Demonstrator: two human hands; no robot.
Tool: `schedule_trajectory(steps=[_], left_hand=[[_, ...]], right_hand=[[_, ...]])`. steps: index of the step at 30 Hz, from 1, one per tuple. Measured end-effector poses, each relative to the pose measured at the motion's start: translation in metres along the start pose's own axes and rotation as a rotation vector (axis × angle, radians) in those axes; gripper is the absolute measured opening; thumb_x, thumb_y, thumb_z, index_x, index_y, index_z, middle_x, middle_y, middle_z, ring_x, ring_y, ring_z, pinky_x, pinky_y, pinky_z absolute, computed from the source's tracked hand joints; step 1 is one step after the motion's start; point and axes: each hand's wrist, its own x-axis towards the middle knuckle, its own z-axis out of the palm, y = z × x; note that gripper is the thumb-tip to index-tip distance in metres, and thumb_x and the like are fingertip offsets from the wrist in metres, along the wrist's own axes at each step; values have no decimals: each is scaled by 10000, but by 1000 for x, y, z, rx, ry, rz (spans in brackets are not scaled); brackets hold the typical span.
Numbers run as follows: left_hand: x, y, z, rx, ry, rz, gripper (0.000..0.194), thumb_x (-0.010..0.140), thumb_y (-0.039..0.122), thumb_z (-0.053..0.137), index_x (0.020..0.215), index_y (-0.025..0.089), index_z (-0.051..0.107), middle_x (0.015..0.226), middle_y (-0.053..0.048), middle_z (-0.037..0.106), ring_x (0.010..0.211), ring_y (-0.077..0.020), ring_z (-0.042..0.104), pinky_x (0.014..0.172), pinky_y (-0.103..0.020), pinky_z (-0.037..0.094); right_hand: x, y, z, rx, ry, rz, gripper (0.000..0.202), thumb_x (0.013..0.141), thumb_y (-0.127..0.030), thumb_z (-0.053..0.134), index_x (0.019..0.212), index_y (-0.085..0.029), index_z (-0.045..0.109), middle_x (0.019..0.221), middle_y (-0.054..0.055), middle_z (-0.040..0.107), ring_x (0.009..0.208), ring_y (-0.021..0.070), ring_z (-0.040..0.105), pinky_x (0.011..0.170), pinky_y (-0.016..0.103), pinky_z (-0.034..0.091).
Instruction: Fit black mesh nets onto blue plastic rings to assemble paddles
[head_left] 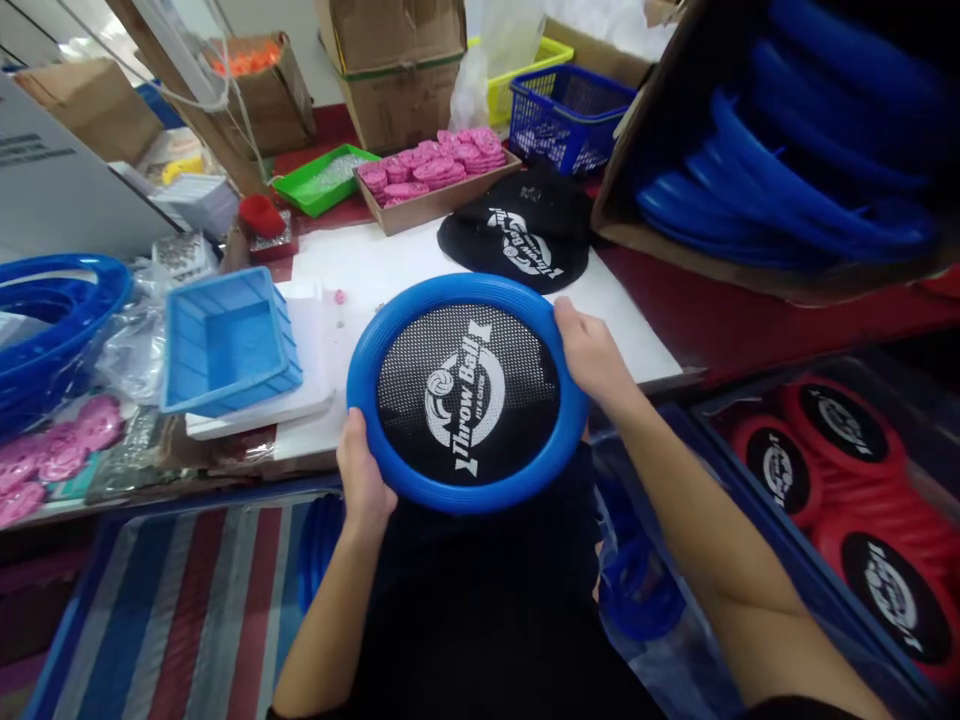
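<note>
A round throw-ball paddle (469, 490) with a blue plastic rim and a black mesh centre printed "Throw Ball" is held up in front of me, over the table's near edge. My left hand (364, 480) grips its lower left rim, thumb on top. At the upper right rim, my right hand (592, 350) is closed round it, also thumb on top. The undersides of both hands' grips are hidden behind the disc. Just beyond it, a pile of black printed mesh circles (517, 230) lies on the white table surface (337, 255).
A tilted carton of blue rings (750, 190) stands at the right, above a bin of red discs (847, 510). Leftward are a light-blue tray (232, 345) and bagged blue rings (67, 330). Behind are pink pieces (435, 165), a green tray (319, 185) and a blue basket (570, 115).
</note>
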Motion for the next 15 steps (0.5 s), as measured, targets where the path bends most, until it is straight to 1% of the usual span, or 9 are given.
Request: schedule_trajectory(steps=[2, 4, 5, 7, 10, 12, 13, 14, 15], left_hand=[[-1, -3, 3, 86, 32, 79, 513, 967, 677, 666, 1046, 174, 727, 966, -58, 762, 900, -178, 723, 810, -275, 613], [0, -2, 6, 179, 66, 146, 553, 939, 720, 677, 920, 168, 693, 782, -5, 661, 716, -146, 615, 664, -254, 548], [2, 0, 8, 210, 77, 166, 577, 926, 741, 679, 887, 166, 679, 737, 12, 615, 673, -137, 563, 631, -253, 518], [4, 4, 13, 229, 82, 186, 613, 910, 773, 673, 882, 160, 676, 730, 16, 592, 670, -136, 530, 645, -263, 508], [5, 10, 17, 186, 43, 185, 609, 915, 760, 675, 944, 152, 702, 844, -23, 669, 785, -162, 605, 758, -283, 550], [5, 16, 15, 140, 16, 202, 580, 929, 726, 680, 1010, 152, 720, 930, -48, 713, 881, -181, 661, 839, -299, 569], [6, 20, 11, 121, 10, 240, 568, 933, 712, 683, 1037, 155, 726, 946, -51, 721, 907, -187, 677, 863, -306, 573], [9, 24, 5, 111, 7, 318, 568, 933, 712, 682, 1049, 158, 729, 928, -46, 718, 901, -190, 686, 863, -310, 576], [14, 29, -2, 108, 11, 429, 587, 921, 735, 677, 1037, 162, 730, 881, -33, 700, 867, -189, 684, 839, -310, 577]], right_hand=[[10, 2, 5, -89, 26, -42, 723, 1019, -868, 376, 611, -272, 388, 576, -9, 439, 582, 178, 426, 563, 344, 336], [19, 6, 9, -141, 50, -66, 717, 1049, -841, 324, 607, -277, 364, 567, -7, 425, 585, 183, 420, 592, 355, 333], [23, 8, 12, -156, 58, -67, 714, 1061, -827, 294, 606, -279, 353, 562, -7, 414, 583, 184, 414, 599, 358, 330], [29, 12, 16, -171, 64, -54, 712, 1072, -813, 258, 604, -281, 337, 561, -7, 398, 585, 183, 405, 606, 362, 324], [33, 18, 18, -116, 54, -22, 700, 1059, -821, 297, 618, -278, 322, 581, -12, 395, 597, 178, 408, 605, 355, 352], [32, 21, 13, -4, 13, -35, 677, 1046, -827, 344, 662, -271, 372, 616, -14, 434, 608, 177, 435, 599, 344, 404], [30, 23, 7, 57, -28, -64, 658, 1039, -827, 372, 701, -265, 425, 641, -12, 470, 615, 180, 460, 593, 339, 431], [28, 24, -1, 114, -84, -110, 629, 1034, -819, 408, 763, -258, 494, 680, -6, 521, 633, 187, 501, 593, 337, 461], [25, 25, -11, 162, -143, -170, 592, 1029, -804, 451, 851, -251, 562, 735, 5, 580, 664, 198, 551, 601, 340, 493]])
